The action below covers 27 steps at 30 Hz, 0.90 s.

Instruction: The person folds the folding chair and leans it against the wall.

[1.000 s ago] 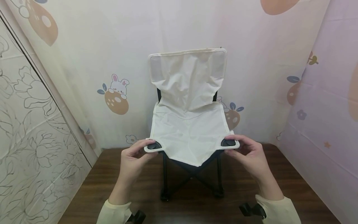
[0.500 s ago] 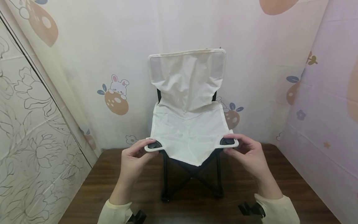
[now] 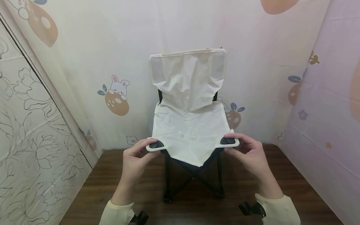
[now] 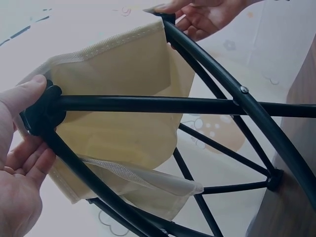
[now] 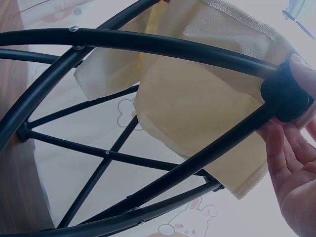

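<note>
A small folding chair [image 3: 185, 125] with cream-white fabric and a black tube frame stands upright in the middle of the head view. My left hand [image 3: 136, 157] pinches its front left seat corner between thumb and fingers, at a black plastic joint [image 4: 44, 109]. At the front right corner, my right hand [image 3: 250, 154] grips the matching black joint [image 5: 285, 94] the same way. Crossed black legs [image 3: 192, 178] show under the seat, and both wrist views look at them from below. The fabric's front edge hangs in a point between the hands.
Under the chair is a dark brown wooden tabletop [image 3: 112, 181]. A cloth with rabbit and carrot prints [image 3: 84, 47] hangs close behind. Patterned panels border the left side [image 3: 28, 131] and the right side [image 3: 323, 131].
Both hands have drawn slightly inward, bringing the front seat corners a little closer together. They keep the same hold on the chair.
</note>
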Motion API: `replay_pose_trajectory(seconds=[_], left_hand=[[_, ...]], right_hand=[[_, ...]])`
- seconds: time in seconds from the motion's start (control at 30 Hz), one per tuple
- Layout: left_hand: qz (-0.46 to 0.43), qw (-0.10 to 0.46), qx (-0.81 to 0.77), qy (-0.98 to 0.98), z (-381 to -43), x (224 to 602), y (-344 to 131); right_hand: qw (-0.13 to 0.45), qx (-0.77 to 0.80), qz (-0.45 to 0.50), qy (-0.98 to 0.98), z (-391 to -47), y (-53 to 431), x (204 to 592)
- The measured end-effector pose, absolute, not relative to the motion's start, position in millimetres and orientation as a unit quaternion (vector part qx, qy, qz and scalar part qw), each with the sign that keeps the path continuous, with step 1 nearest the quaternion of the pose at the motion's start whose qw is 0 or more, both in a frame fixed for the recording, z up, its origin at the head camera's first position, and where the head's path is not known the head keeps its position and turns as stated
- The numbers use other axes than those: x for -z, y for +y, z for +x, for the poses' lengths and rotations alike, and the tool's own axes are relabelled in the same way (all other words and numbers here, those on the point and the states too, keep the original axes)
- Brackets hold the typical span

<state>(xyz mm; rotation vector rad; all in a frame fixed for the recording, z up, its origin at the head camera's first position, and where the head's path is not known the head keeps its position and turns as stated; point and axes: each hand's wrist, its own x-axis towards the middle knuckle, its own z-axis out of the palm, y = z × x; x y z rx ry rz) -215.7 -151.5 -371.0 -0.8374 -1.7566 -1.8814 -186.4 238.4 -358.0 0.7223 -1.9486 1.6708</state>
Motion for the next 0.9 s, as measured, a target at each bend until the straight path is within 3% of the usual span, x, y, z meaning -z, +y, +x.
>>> replay_pose_trajectory(seconds=[0.9], left_hand=[[-0.296, 0.205, 0.696, -0.622, -215.9, 366.3, -148.7]], right_hand=[[0.229, -0.61, 0.259, -0.713, -187.5, 234.4, 354.6]])
